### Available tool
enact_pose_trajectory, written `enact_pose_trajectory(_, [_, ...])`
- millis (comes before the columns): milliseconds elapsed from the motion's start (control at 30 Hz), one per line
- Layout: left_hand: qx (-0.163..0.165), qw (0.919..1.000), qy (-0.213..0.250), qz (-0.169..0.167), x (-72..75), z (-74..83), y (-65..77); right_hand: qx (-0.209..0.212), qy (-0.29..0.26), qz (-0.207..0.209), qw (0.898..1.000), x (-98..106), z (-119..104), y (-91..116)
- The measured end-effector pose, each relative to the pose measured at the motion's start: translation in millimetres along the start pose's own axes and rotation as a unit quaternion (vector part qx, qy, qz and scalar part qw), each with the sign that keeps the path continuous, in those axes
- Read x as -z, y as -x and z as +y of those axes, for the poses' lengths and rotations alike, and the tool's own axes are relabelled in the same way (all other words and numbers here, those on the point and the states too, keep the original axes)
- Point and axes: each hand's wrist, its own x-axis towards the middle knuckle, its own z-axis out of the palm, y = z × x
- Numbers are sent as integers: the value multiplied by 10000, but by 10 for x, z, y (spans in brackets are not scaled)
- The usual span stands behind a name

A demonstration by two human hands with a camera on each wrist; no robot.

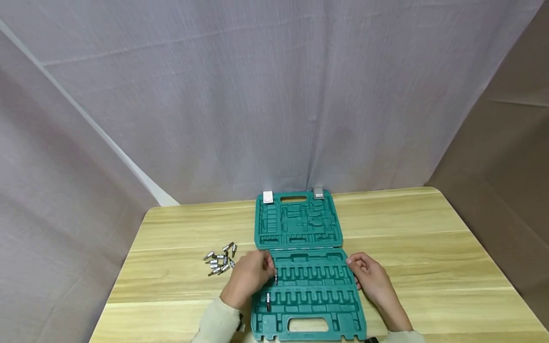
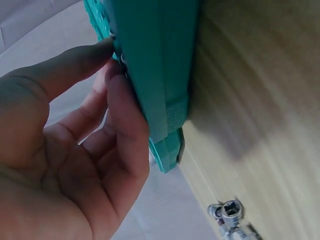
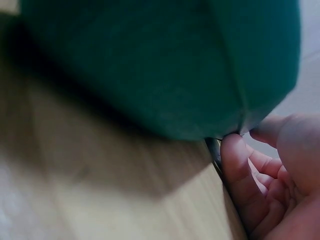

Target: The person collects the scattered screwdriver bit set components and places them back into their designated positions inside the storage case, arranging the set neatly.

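Bit socket (image 1: 276,278) at the left end of the green case's (image 1: 306,288) far slot row, long axis front-to-back, just rightward of the nearer left hand's (image 1: 252,269) fingertips. That hand arches over the case's left edge, apparently pinching the socket; the right hand (image 1: 372,277) grips the case's right edge.

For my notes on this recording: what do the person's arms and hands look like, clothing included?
The left hand and right hand are bare, with no gloves or rings showing. The left sleeve and right sleeve are pale cream. Small dark pieces show beside the cuffs, too indistinct to identify.
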Motion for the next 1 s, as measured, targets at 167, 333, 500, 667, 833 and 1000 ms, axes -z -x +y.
enact_pose_trajectory(167, [-125,9999,56,71,-1,-46,44,-4,54,2,10000,-8,11,0])
enact_pose_trajectory(333, [-383,9984,383,129,99,-79,83,-19,118,-2,9999,-6,23,-3])
enact_pose_trajectory(500, [-555,9961,640,227,261,-77,150,21,96,-2,10000,-3,25,-16])
enact_pose_trajectory(667, [-764,9931,858,232,408,-76,237,12,85,4,10000,6,36,-21])
enact_pose_trajectory(833, [-903,9906,970,326,534,-98,364,27,83,9,10000,11,33,-23])
enact_pose_trajectory(1000, [-720,9916,960,488,637,-160,502,26,94,-15,10000,1,19,-21])
